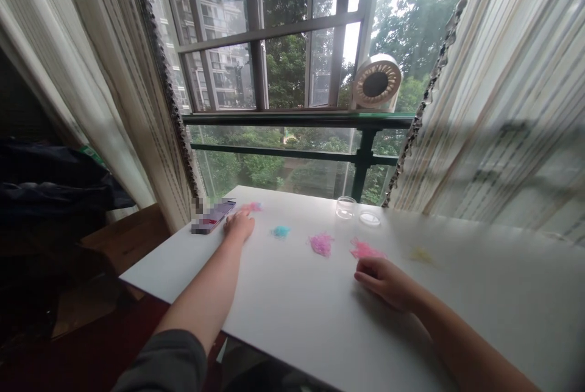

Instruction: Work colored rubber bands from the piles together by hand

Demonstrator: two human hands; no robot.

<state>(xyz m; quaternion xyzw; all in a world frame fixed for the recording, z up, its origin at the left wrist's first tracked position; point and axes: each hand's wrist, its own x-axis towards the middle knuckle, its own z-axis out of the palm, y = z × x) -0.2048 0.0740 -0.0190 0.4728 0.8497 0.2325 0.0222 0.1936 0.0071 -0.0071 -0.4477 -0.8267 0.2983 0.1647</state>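
My left hand (240, 226) reaches forward over the white table, its fingers stretched out to a small mixed pink and blue pile of thin loops, like tiny rubber bands (254, 206). A phone (214, 216) lies just left of that hand. My right hand (382, 279) rests on the table, fingers curled in, close in front of a pink pile of bands (365, 249); whatever is inside the curl is hidden. Between the hands lie a blue pile (280, 231) and a purple-pink pile (321, 244). A faint yellow pile (421, 255) sits to the right.
On the white table (292, 313), a clear round container (346, 207) stands near the far edge, beside a clear lid (370, 219). Behind is a window with a green rail (297, 120) and a round white fan (378, 82). Curtains hang on both sides; a cardboard box (123, 239) stands left.
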